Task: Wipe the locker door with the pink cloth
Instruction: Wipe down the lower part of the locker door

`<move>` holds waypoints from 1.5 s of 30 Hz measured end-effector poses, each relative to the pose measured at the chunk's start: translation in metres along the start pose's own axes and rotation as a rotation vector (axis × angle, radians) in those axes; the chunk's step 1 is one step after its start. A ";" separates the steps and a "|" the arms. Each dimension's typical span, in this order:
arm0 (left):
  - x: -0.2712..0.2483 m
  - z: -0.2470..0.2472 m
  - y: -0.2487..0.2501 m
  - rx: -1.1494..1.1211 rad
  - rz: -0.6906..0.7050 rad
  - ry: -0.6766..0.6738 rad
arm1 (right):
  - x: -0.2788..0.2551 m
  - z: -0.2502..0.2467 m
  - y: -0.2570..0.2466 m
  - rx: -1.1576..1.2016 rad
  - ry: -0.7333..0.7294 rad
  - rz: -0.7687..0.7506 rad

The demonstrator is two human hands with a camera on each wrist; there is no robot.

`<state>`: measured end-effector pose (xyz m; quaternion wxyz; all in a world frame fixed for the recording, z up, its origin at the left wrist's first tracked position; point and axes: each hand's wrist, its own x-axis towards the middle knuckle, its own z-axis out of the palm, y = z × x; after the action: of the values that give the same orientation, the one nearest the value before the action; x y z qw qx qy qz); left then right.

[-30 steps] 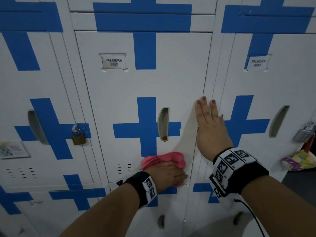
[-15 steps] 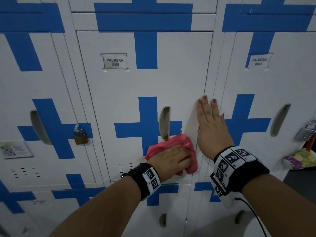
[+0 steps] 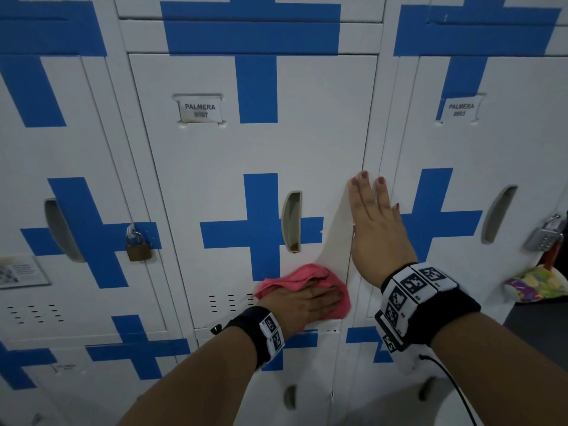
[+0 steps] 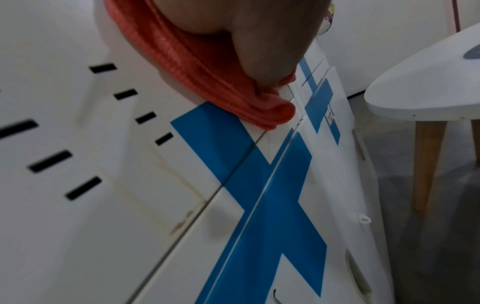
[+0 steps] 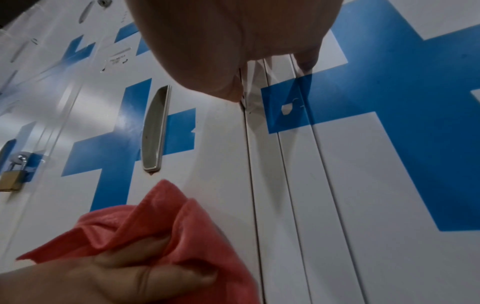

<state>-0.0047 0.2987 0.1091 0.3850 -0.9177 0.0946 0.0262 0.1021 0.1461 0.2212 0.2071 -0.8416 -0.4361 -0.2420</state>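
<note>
Left hand (image 3: 302, 302) presses the pink cloth (image 3: 295, 279) flat-fingered on the locker door (image 3: 246, 149) labelled "PALMERA"; right hand (image 3: 376, 238) rests flat.

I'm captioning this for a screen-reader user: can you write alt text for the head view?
A left hand presses a pink cloth low on a white, blue-crossed locker door; the right hand rests flat along the door's right edge.

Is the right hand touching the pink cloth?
Apart. The head view shows white locker door between the right hand and the pink cloth under the left hand.
</note>
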 end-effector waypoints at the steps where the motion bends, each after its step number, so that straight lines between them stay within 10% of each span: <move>1: -0.001 0.001 0.002 0.033 0.015 -0.038 | 0.000 0.000 0.000 0.000 -0.003 -0.001; 15: -0.026 0.001 0.013 0.047 -0.026 -0.295 | 0.000 -0.002 0.002 0.002 -0.016 -0.007; 45: -0.139 0.056 -0.009 -0.310 -0.304 -0.200 | -0.001 -0.004 0.000 0.005 -0.039 -0.003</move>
<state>-0.1382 0.3662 0.0936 0.2466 -0.9623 -0.0883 0.0731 0.1004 0.1434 0.2241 0.2001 -0.8450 -0.4420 -0.2249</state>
